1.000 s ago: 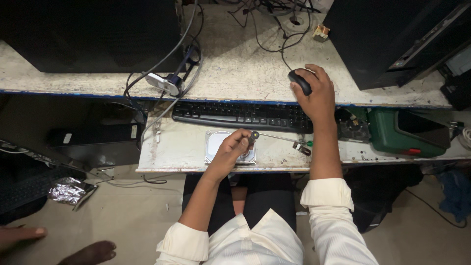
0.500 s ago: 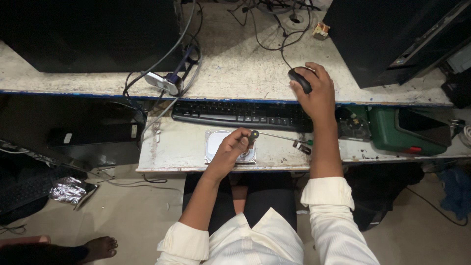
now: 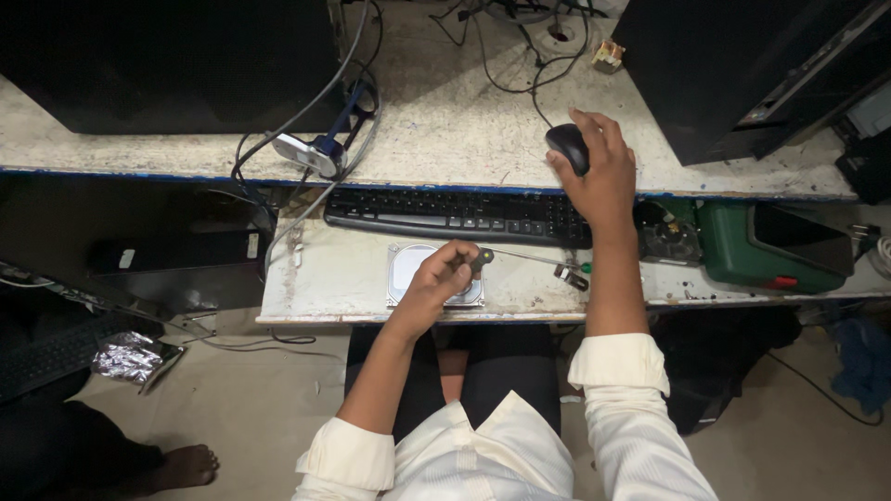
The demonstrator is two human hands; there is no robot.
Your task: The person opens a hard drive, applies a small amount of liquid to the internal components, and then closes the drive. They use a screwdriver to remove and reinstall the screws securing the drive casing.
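My right hand rests on a black computer mouse on the upper desk surface. My left hand is closed around the dark handle of a screwdriver, whose thin shaft runs right along the lower shelf. Under that hand lies an opened hard disk drive with a shiny round platter. A black keyboard sits just behind the drive.
A green case and a small fan part lie at the shelf's right. Cables trail over the desk near dark computer cases. Another person's bare foot is on the floor at lower left, beside crumpled foil.
The other person's foot has shifted on the floor at lower left. My hands stay where they were.
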